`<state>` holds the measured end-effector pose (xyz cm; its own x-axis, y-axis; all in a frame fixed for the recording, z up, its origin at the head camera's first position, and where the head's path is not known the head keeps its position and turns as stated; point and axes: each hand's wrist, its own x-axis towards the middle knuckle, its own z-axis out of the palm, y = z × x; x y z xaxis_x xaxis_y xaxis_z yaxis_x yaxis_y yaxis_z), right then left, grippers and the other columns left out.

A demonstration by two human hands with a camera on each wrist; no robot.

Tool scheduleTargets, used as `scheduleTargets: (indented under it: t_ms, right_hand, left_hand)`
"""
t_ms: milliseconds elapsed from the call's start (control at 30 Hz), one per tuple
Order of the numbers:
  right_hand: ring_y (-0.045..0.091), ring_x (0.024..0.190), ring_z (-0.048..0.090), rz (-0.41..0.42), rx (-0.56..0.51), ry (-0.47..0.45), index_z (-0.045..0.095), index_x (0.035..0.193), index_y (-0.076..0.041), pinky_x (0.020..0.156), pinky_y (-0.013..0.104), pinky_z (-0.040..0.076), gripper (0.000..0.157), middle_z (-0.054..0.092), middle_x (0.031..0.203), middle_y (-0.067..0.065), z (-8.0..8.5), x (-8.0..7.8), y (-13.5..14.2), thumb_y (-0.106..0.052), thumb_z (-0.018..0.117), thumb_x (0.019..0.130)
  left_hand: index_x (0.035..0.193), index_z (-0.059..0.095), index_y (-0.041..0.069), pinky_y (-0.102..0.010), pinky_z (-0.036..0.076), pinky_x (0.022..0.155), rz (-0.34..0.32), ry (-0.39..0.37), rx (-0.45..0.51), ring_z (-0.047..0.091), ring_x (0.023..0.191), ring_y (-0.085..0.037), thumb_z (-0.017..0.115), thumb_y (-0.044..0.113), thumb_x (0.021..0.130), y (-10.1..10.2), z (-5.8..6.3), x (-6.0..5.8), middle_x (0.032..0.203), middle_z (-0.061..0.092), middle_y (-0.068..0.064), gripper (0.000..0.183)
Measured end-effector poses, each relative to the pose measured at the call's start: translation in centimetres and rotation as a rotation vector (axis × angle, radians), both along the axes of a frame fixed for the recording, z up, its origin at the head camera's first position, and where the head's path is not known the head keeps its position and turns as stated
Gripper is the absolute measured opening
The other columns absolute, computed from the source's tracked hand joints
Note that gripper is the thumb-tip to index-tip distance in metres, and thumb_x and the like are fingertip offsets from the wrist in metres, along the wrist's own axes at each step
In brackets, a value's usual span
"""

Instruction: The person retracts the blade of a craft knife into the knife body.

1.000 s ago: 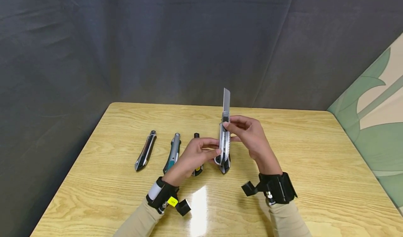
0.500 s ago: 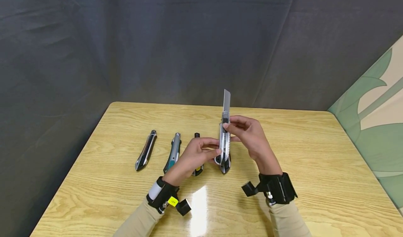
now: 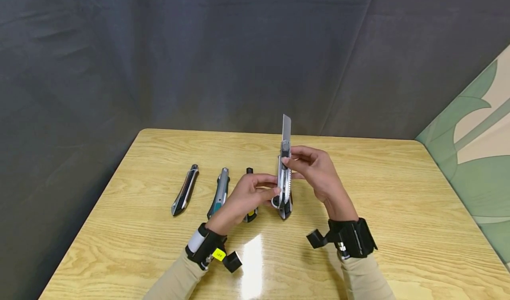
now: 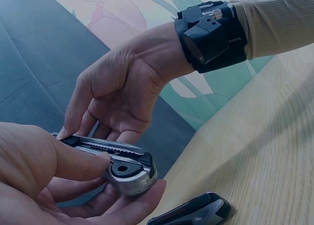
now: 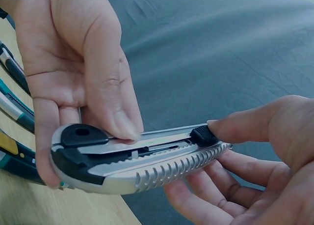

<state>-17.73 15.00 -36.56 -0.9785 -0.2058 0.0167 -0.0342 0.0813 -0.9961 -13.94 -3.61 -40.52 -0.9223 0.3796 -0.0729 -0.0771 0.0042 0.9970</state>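
Held upright over the table is a silver and black snap-off utility knife (image 3: 283,182) with a long stretch of blade (image 3: 286,129) out of its top. My left hand (image 3: 248,194) pinches the knife's rounded black butt end between thumb and fingers. Higher up, my right hand (image 3: 318,169) grips the body, its thumb on the black slider (image 5: 202,135), the other fingers behind the ridged edge. In the right wrist view the slot and toothed track are exposed below the slider. Another utility knife (image 4: 198,210) lies on the table beneath, partly covered by the held one.
To the left on the wooden table (image 3: 382,202) lie a black and silver utility knife (image 3: 185,190), a grey and teal one (image 3: 220,192), and a black and yellow one (image 3: 250,216) half hidden by my left hand. A dark curtain (image 3: 239,56) hangs behind.
The blade tip has sunk slightly toward the knife body, and my right thumb has slid down a little with it. My left hand keeps its place on the butt end.
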Motion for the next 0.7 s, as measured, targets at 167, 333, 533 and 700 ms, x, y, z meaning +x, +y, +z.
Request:
scheduleTargets:
  t_ms: [167,333,533,700]
  right_hand:
    - [0.024,0.078,0.063,0.002,0.0,-0.011,0.061,0.116,-0.001,0.065,0.034,0.059,0.042,0.058,0.099,0.021,-0.01,0.0,0.1,-0.021,0.071,0.08]
    - [0.023,0.078,0.063,0.003,-0.004,-0.015,0.061,0.117,-0.001,0.066,0.033,0.059,0.042,0.058,0.1,0.02,-0.07,0.01,0.1,-0.019,0.071,0.08]
    - [0.023,0.076,0.063,0.006,-0.011,-0.016,0.061,0.116,-0.001,0.066,0.033,0.059,0.042,0.058,0.1,0.019,-0.12,0.1,0.04,-0.019,0.071,0.08]
    - [0.023,0.077,0.062,0.012,-0.016,-0.016,0.06,0.118,-0.001,0.067,0.032,0.059,0.043,0.058,0.102,0.02,-0.08,0.17,-0.01,-0.017,0.071,0.079]
  left_hand:
    - [0.115,0.062,0.005,-0.051,0.055,0.075,-0.004,-0.002,0.009,0.065,0.089,-0.023,0.062,0.011,0.087,0.07,0.02,-0.01,0.112,0.063,-0.011,0.028]
    - [0.114,0.063,0.005,-0.054,0.054,0.077,0.009,-0.003,0.007,0.064,0.09,-0.023,0.061,0.011,0.088,0.13,0.13,0.07,0.11,0.063,-0.01,0.027]
    - [0.112,0.063,0.005,-0.053,0.054,0.076,0.011,-0.008,0.006,0.064,0.089,-0.023,0.061,0.011,0.088,0.16,0.14,0.11,0.109,0.063,-0.01,0.025]
    - [0.114,0.063,0.006,-0.054,0.054,0.076,0.017,0.0,-0.014,0.064,0.088,-0.022,0.061,0.012,0.088,0.16,0.14,0.16,0.109,0.063,-0.011,0.027]
